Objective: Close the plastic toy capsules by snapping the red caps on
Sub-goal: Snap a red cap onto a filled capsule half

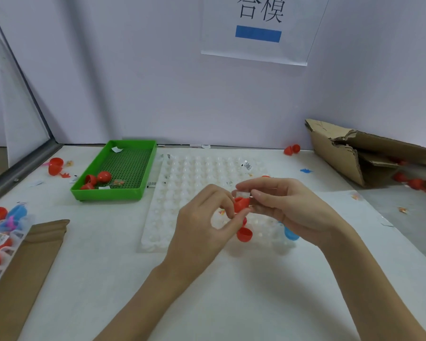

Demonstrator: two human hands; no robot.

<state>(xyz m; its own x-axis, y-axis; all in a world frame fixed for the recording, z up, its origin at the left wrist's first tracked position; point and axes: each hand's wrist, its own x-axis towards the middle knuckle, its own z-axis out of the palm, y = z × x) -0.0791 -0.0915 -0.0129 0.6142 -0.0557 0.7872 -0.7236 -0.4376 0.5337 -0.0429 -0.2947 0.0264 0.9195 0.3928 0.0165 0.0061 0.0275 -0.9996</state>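
Two hands raised over tray: left hand pinches red capsule, right hand pinches paper slip

A white dimpled plastic tray lies mid-table. A green perforated plastic bin sits just left of it, holding red plastic capsule halves. A torn brown cardboard box lies far right; a flat brown cardboard piece lies near left.

Both forearms reached up from the bottom of the frame and met at centre. The left hand curled its fingers in a pinch; the right hand pinched with thumb and forefinger, touching it.
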